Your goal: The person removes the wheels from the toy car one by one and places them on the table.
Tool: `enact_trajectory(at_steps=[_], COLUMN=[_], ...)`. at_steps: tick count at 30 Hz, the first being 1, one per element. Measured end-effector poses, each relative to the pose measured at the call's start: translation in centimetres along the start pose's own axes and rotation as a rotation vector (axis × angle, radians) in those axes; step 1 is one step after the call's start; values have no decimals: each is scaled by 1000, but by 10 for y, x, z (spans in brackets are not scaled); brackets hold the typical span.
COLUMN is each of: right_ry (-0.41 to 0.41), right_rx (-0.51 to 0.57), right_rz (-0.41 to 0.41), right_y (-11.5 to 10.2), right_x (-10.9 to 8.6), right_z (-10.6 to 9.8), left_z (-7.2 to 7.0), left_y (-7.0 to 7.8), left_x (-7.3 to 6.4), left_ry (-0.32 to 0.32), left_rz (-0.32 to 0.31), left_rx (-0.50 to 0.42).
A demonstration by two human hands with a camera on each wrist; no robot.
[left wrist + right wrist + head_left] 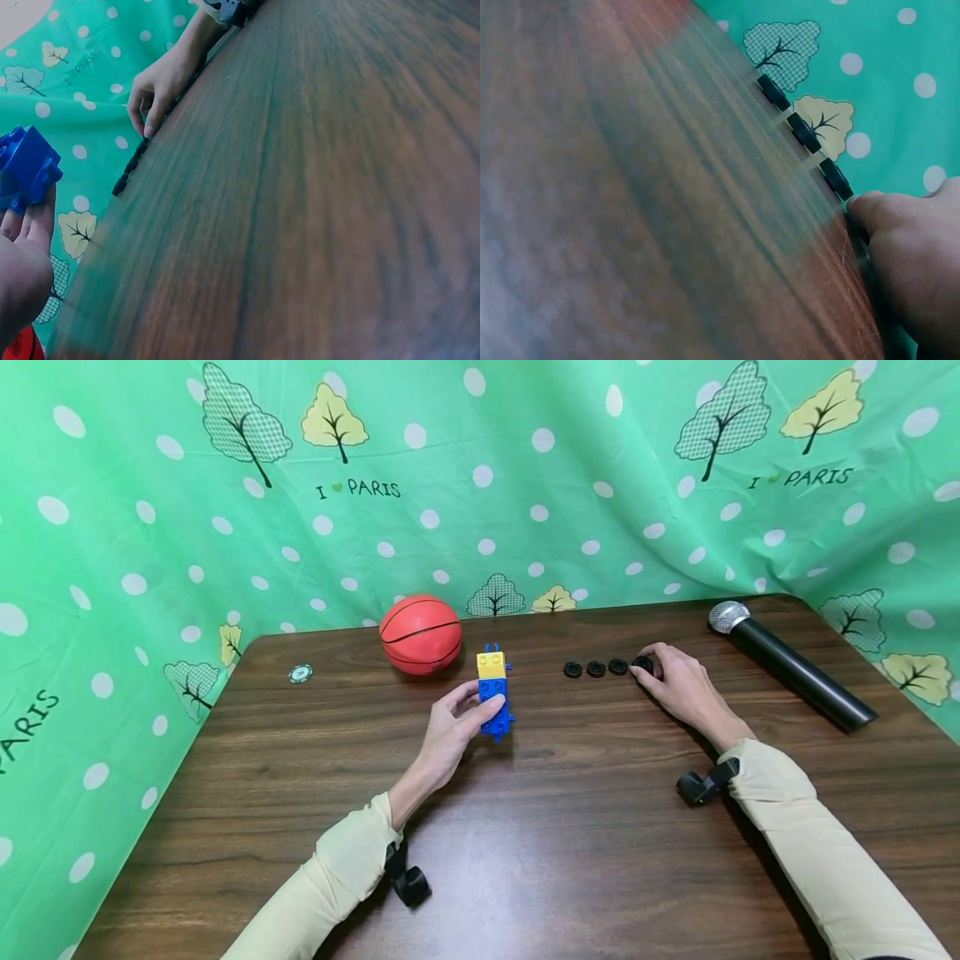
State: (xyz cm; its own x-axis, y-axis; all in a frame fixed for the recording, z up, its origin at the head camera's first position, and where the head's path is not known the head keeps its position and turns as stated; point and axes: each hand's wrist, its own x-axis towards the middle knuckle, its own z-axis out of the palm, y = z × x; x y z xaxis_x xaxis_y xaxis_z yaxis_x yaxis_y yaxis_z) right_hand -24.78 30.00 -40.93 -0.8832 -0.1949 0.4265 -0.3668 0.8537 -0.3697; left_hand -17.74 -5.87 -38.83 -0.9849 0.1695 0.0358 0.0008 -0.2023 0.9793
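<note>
My left hand (448, 729) holds a toy-brick block (492, 703) above the table, its thumb across the front. Blue bricks form most of the block, a yellow studded brick (491, 665) tops it, and small blue pegs stick out at its sides and ends. In the left wrist view the blue part (28, 166) shows at the left edge. My right hand (678, 681) pinches a small black toy wheel (642, 664) between thumb and fingertips at the right end of a row. Three more black wheels (596, 669) lie flat to its left, also seen in the right wrist view (804, 133).
A red ball with black lines (421, 634) sits at the back, left of the block. Farther left lies a poker chip (301, 673). On the right a black microphone (795, 667) with a silver head lies slantwise. A green patterned cloth (450, 552) hangs behind the brown table (570, 827).
</note>
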Motion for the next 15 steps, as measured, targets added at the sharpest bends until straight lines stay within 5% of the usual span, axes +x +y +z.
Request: enact_trajectory(at_steps=[15], right_ry=[-10], right_rx=[28], right_rz=[29], right_y=[-1], right_x=[-2], right_z=[-4], left_z=[-1], left_y=[-3], left_x=[0], left_ry=[-28], left_rz=[19], left_rx=[-5])
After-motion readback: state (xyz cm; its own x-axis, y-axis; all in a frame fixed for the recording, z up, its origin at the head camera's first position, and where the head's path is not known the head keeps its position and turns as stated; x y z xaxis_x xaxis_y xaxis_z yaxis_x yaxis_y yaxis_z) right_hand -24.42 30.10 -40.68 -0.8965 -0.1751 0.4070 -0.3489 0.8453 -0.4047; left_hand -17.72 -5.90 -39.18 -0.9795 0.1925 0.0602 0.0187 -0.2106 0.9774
